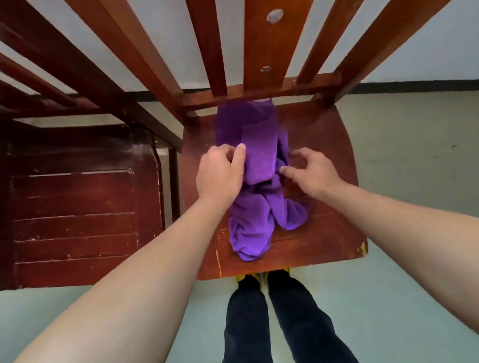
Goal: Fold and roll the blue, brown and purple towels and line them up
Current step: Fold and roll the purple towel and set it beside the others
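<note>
A crumpled purple towel [257, 197] lies in a heap along the middle of a wooden chair seat [329, 204], reaching from the backrest to near the front edge. My left hand [221, 174] pinches the towel's left edge about halfway up, thumb and fingers closed on the cloth. My right hand [310, 171] rests at the towel's right side, its fingertips curled onto a fold. No blue or brown towel is in sight.
The chair's slatted backrest [257, 40] rises at the far side. A dark wooden chair [75, 214] stands close on the left. My legs and shoes [269, 319] stand on a pale floor right at the seat's front edge.
</note>
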A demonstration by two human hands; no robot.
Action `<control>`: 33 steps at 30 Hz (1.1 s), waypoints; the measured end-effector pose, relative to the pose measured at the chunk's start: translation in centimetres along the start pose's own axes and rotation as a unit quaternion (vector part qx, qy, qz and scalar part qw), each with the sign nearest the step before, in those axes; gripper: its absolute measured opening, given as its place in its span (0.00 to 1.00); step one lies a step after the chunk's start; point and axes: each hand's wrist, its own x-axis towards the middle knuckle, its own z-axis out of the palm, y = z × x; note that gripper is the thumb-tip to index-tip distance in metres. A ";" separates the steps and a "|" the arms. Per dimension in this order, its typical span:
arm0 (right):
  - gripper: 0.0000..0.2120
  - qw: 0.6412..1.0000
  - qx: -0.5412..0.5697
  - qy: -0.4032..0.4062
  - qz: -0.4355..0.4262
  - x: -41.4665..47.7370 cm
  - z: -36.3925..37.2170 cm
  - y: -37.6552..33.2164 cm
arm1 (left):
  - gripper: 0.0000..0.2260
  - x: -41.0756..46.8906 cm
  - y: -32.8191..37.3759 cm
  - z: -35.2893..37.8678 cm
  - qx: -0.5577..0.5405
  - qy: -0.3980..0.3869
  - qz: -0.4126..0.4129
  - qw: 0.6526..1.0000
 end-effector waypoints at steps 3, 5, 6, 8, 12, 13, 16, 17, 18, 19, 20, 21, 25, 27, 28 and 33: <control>0.09 1.000 -0.012 -0.026 0.004 1.1 1.1 1.2 | 0.15 2.0 0.2 2.2 -0.043 -0.058 -0.093 0.993; 0.11 0.999 0.018 -0.034 0.034 1.0 1.2 2.0 | 0.09 2.2 -0.2 2.8 -0.106 -0.083 -0.162 0.978; 0.10 0.997 0.043 -0.034 0.051 0.8 1.0 2.4 | 0.09 2.0 -0.4 2.7 -0.145 -0.077 -0.191 0.968; 0.09 0.993 0.088 -0.025 0.071 0.4 0.0 2.7 | 0.11 1.2 -1.1 1.6 -0.231 -0.018 -0.248 0.941; 0.11 0.983 0.152 0.033 0.096 0.3 -2.7 3.1 | 0.07 -0.7 -3.6 -1.4 -0.372 0.128 -0.371 0.841; 0.12 0.979 0.168 0.045 0.104 0.4 -3.4 3.0 | 0.06 -1.3 -4.2 -2.0 -0.388 0.147 -0.391 0.822; 0.13 0.974 0.180 0.064 0.118 0.5 -4.3 2.7 | 0.07 -3.6 -5.6 -2.2 -0.371 0.118 -0.432 0.814; 0.13 0.973 0.184 0.066 0.126 0.6 -4.3 2.6 | 0.07 -4.3 -5.9 -1.7 -0.328 0.089 -0.430 0.836; 0.13 0.969 0.194 0.067 0.138 0.6 -4.2 2.5 | 0.06 -4.9 -6.3 -1.0 -0.255 0.060 -0.414 0.872; 0.12 0.964 0.208 0.064 0.154 0.6 -4.0 2.4 | 0.04 -5.3 -6.3 -0.4 -0.170 0.045 -0.384 0.907; 0.11 0.958 0.223 0.056 0.171 0.5 -3.8 2.4 | 0.06 -5.4 -6.2 -0.1 -0.092 0.052 -0.352 0.930; 0.09 0.953 0.235 0.041 0.188 0.4 -3.7 2.4 | 0.10 -5.1 -6.0 0.3 -0.048 0.081 -0.312 0.945; 0.18 0.942 0.238 -0.045 0.230 -0.6 -2.6 2.5 | 0.28 -1.1 -3.8 1.0 -0.033 0.117 -0.130 0.984; 0.23 0.944 0.213 -0.097 0.233 -1.6 -1.4 2.5 | 0.32 1.1 -3.1 1.9 0.014 0.024 -0.108 0.994; 0.22 0.943 0.202 -0.126 0.230 -2.3 -0.7 2.4 | 0.28 1.9 -2.9 2.3 0.022 -0.003 -0.123 0.992; 0.23 0.956 0.155 -0.198 0.152 -4.9 2.4 2.7 | 0.03 1.7 -3.3 1.7 -0.298 0.095 -0.334 0.889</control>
